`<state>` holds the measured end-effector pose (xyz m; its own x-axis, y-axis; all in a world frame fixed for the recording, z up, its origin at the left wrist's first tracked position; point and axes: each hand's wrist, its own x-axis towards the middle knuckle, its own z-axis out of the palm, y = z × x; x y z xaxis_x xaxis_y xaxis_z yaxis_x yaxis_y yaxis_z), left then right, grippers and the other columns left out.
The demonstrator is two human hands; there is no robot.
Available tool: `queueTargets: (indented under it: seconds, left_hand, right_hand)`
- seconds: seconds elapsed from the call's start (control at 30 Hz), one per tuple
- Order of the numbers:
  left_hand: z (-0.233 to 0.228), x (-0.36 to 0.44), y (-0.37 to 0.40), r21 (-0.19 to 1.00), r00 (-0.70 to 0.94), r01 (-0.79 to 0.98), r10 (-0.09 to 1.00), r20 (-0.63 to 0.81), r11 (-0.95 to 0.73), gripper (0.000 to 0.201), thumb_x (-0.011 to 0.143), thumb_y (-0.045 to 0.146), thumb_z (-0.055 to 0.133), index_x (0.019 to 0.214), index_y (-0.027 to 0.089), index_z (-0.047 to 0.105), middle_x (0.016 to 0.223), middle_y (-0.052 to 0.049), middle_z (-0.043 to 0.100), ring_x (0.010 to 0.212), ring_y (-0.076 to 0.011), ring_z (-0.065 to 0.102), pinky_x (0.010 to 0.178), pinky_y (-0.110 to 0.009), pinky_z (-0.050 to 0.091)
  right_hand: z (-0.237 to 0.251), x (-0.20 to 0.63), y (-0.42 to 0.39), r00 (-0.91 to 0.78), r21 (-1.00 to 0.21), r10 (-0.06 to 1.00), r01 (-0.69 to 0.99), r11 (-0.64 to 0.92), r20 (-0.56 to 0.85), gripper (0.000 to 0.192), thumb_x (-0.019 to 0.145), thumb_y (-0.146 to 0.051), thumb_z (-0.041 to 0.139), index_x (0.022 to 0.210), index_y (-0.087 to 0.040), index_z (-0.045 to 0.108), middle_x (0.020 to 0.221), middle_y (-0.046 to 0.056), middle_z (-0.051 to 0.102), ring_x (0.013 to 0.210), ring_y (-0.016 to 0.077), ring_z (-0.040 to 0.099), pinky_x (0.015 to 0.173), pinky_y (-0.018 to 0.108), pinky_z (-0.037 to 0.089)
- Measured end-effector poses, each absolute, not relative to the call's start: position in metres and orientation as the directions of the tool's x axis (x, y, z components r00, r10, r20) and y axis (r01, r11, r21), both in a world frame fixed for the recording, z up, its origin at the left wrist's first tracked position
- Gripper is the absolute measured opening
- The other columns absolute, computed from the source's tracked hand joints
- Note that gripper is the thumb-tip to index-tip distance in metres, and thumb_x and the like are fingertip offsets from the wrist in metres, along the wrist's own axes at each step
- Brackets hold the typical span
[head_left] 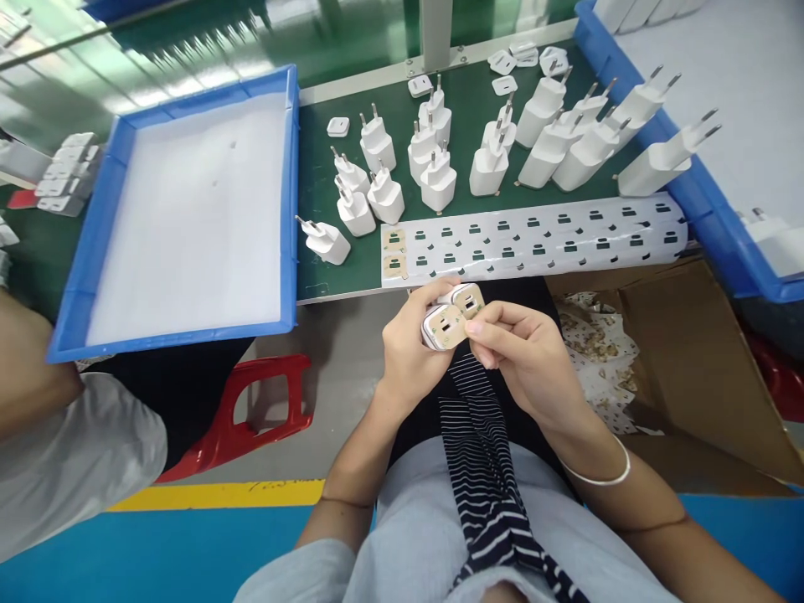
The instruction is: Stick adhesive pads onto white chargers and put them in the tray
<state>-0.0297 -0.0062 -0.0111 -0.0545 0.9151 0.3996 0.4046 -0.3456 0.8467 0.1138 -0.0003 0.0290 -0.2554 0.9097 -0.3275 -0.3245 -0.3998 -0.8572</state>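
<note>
My left hand (411, 339) is closed around two white charger plugs, held side by side over my lap. Their port ends face up, and each carries a tan sticker (447, 328) with a cut-out slot. With thumb and forefinger pinched, my right hand (518, 339) is at the edge of the nearer sticker, between the two plugs. On the green bench beyond lies a white sticker sheet (533, 239) with rows of dark cut-outs and two tan pieces at its left end. Several white charger plugs (438, 180) stand behind it, pins up; one plug (325, 241) leans at the left.
A blue tray (289, 201) with a white liner sits left on the bench; another blue tray (675, 180) holds plugs at right. Small white caps (337, 126) lie farther back. Below right, a cardboard box (697, 360) contains sticker scraps. A co-worker's sleeve (81, 461) and red stool (270, 419) are left.
</note>
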Motion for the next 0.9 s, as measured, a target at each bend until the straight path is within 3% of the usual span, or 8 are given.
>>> queueTargets:
  seconds: [0.43,0.9]
  left_hand:
    - [-0.0088,-0.0288,-0.0063,0.831,-0.034,0.394,0.897,0.440,-0.393,0.035,0.089,0.021,0.073,0.120,0.024,0.057,0.124,-0.006,0.074,0.114,-0.0198,0.073,0.094,-0.031,0.062]
    - [-0.0103,-0.0277,-0.0062,0.822,-0.041,0.380,0.880,0.473,-0.424,0.037,0.087,0.019,0.074,0.121,0.023,0.058,0.125,-0.008,0.074,0.115,-0.0202,0.073,0.095,-0.031,0.061]
  right_hand:
    - [0.0315,0.1168,-0.0001,-0.295,-0.834,0.898,-0.357,-0.420,-0.326,0.023,0.079,-0.029,0.082,0.061,-0.020,0.071,0.051,-0.003,0.056,0.050,0.0089,0.045,0.052,0.025,0.036]
    - [0.0302,0.1182,-0.0022,-0.302,-0.837,0.905,-0.372,-0.401,-0.299,0.026,0.084,-0.023,0.079,0.062,-0.018,0.066,0.052,-0.005,0.057,0.050,0.0061,0.048,0.053,0.021,0.036]
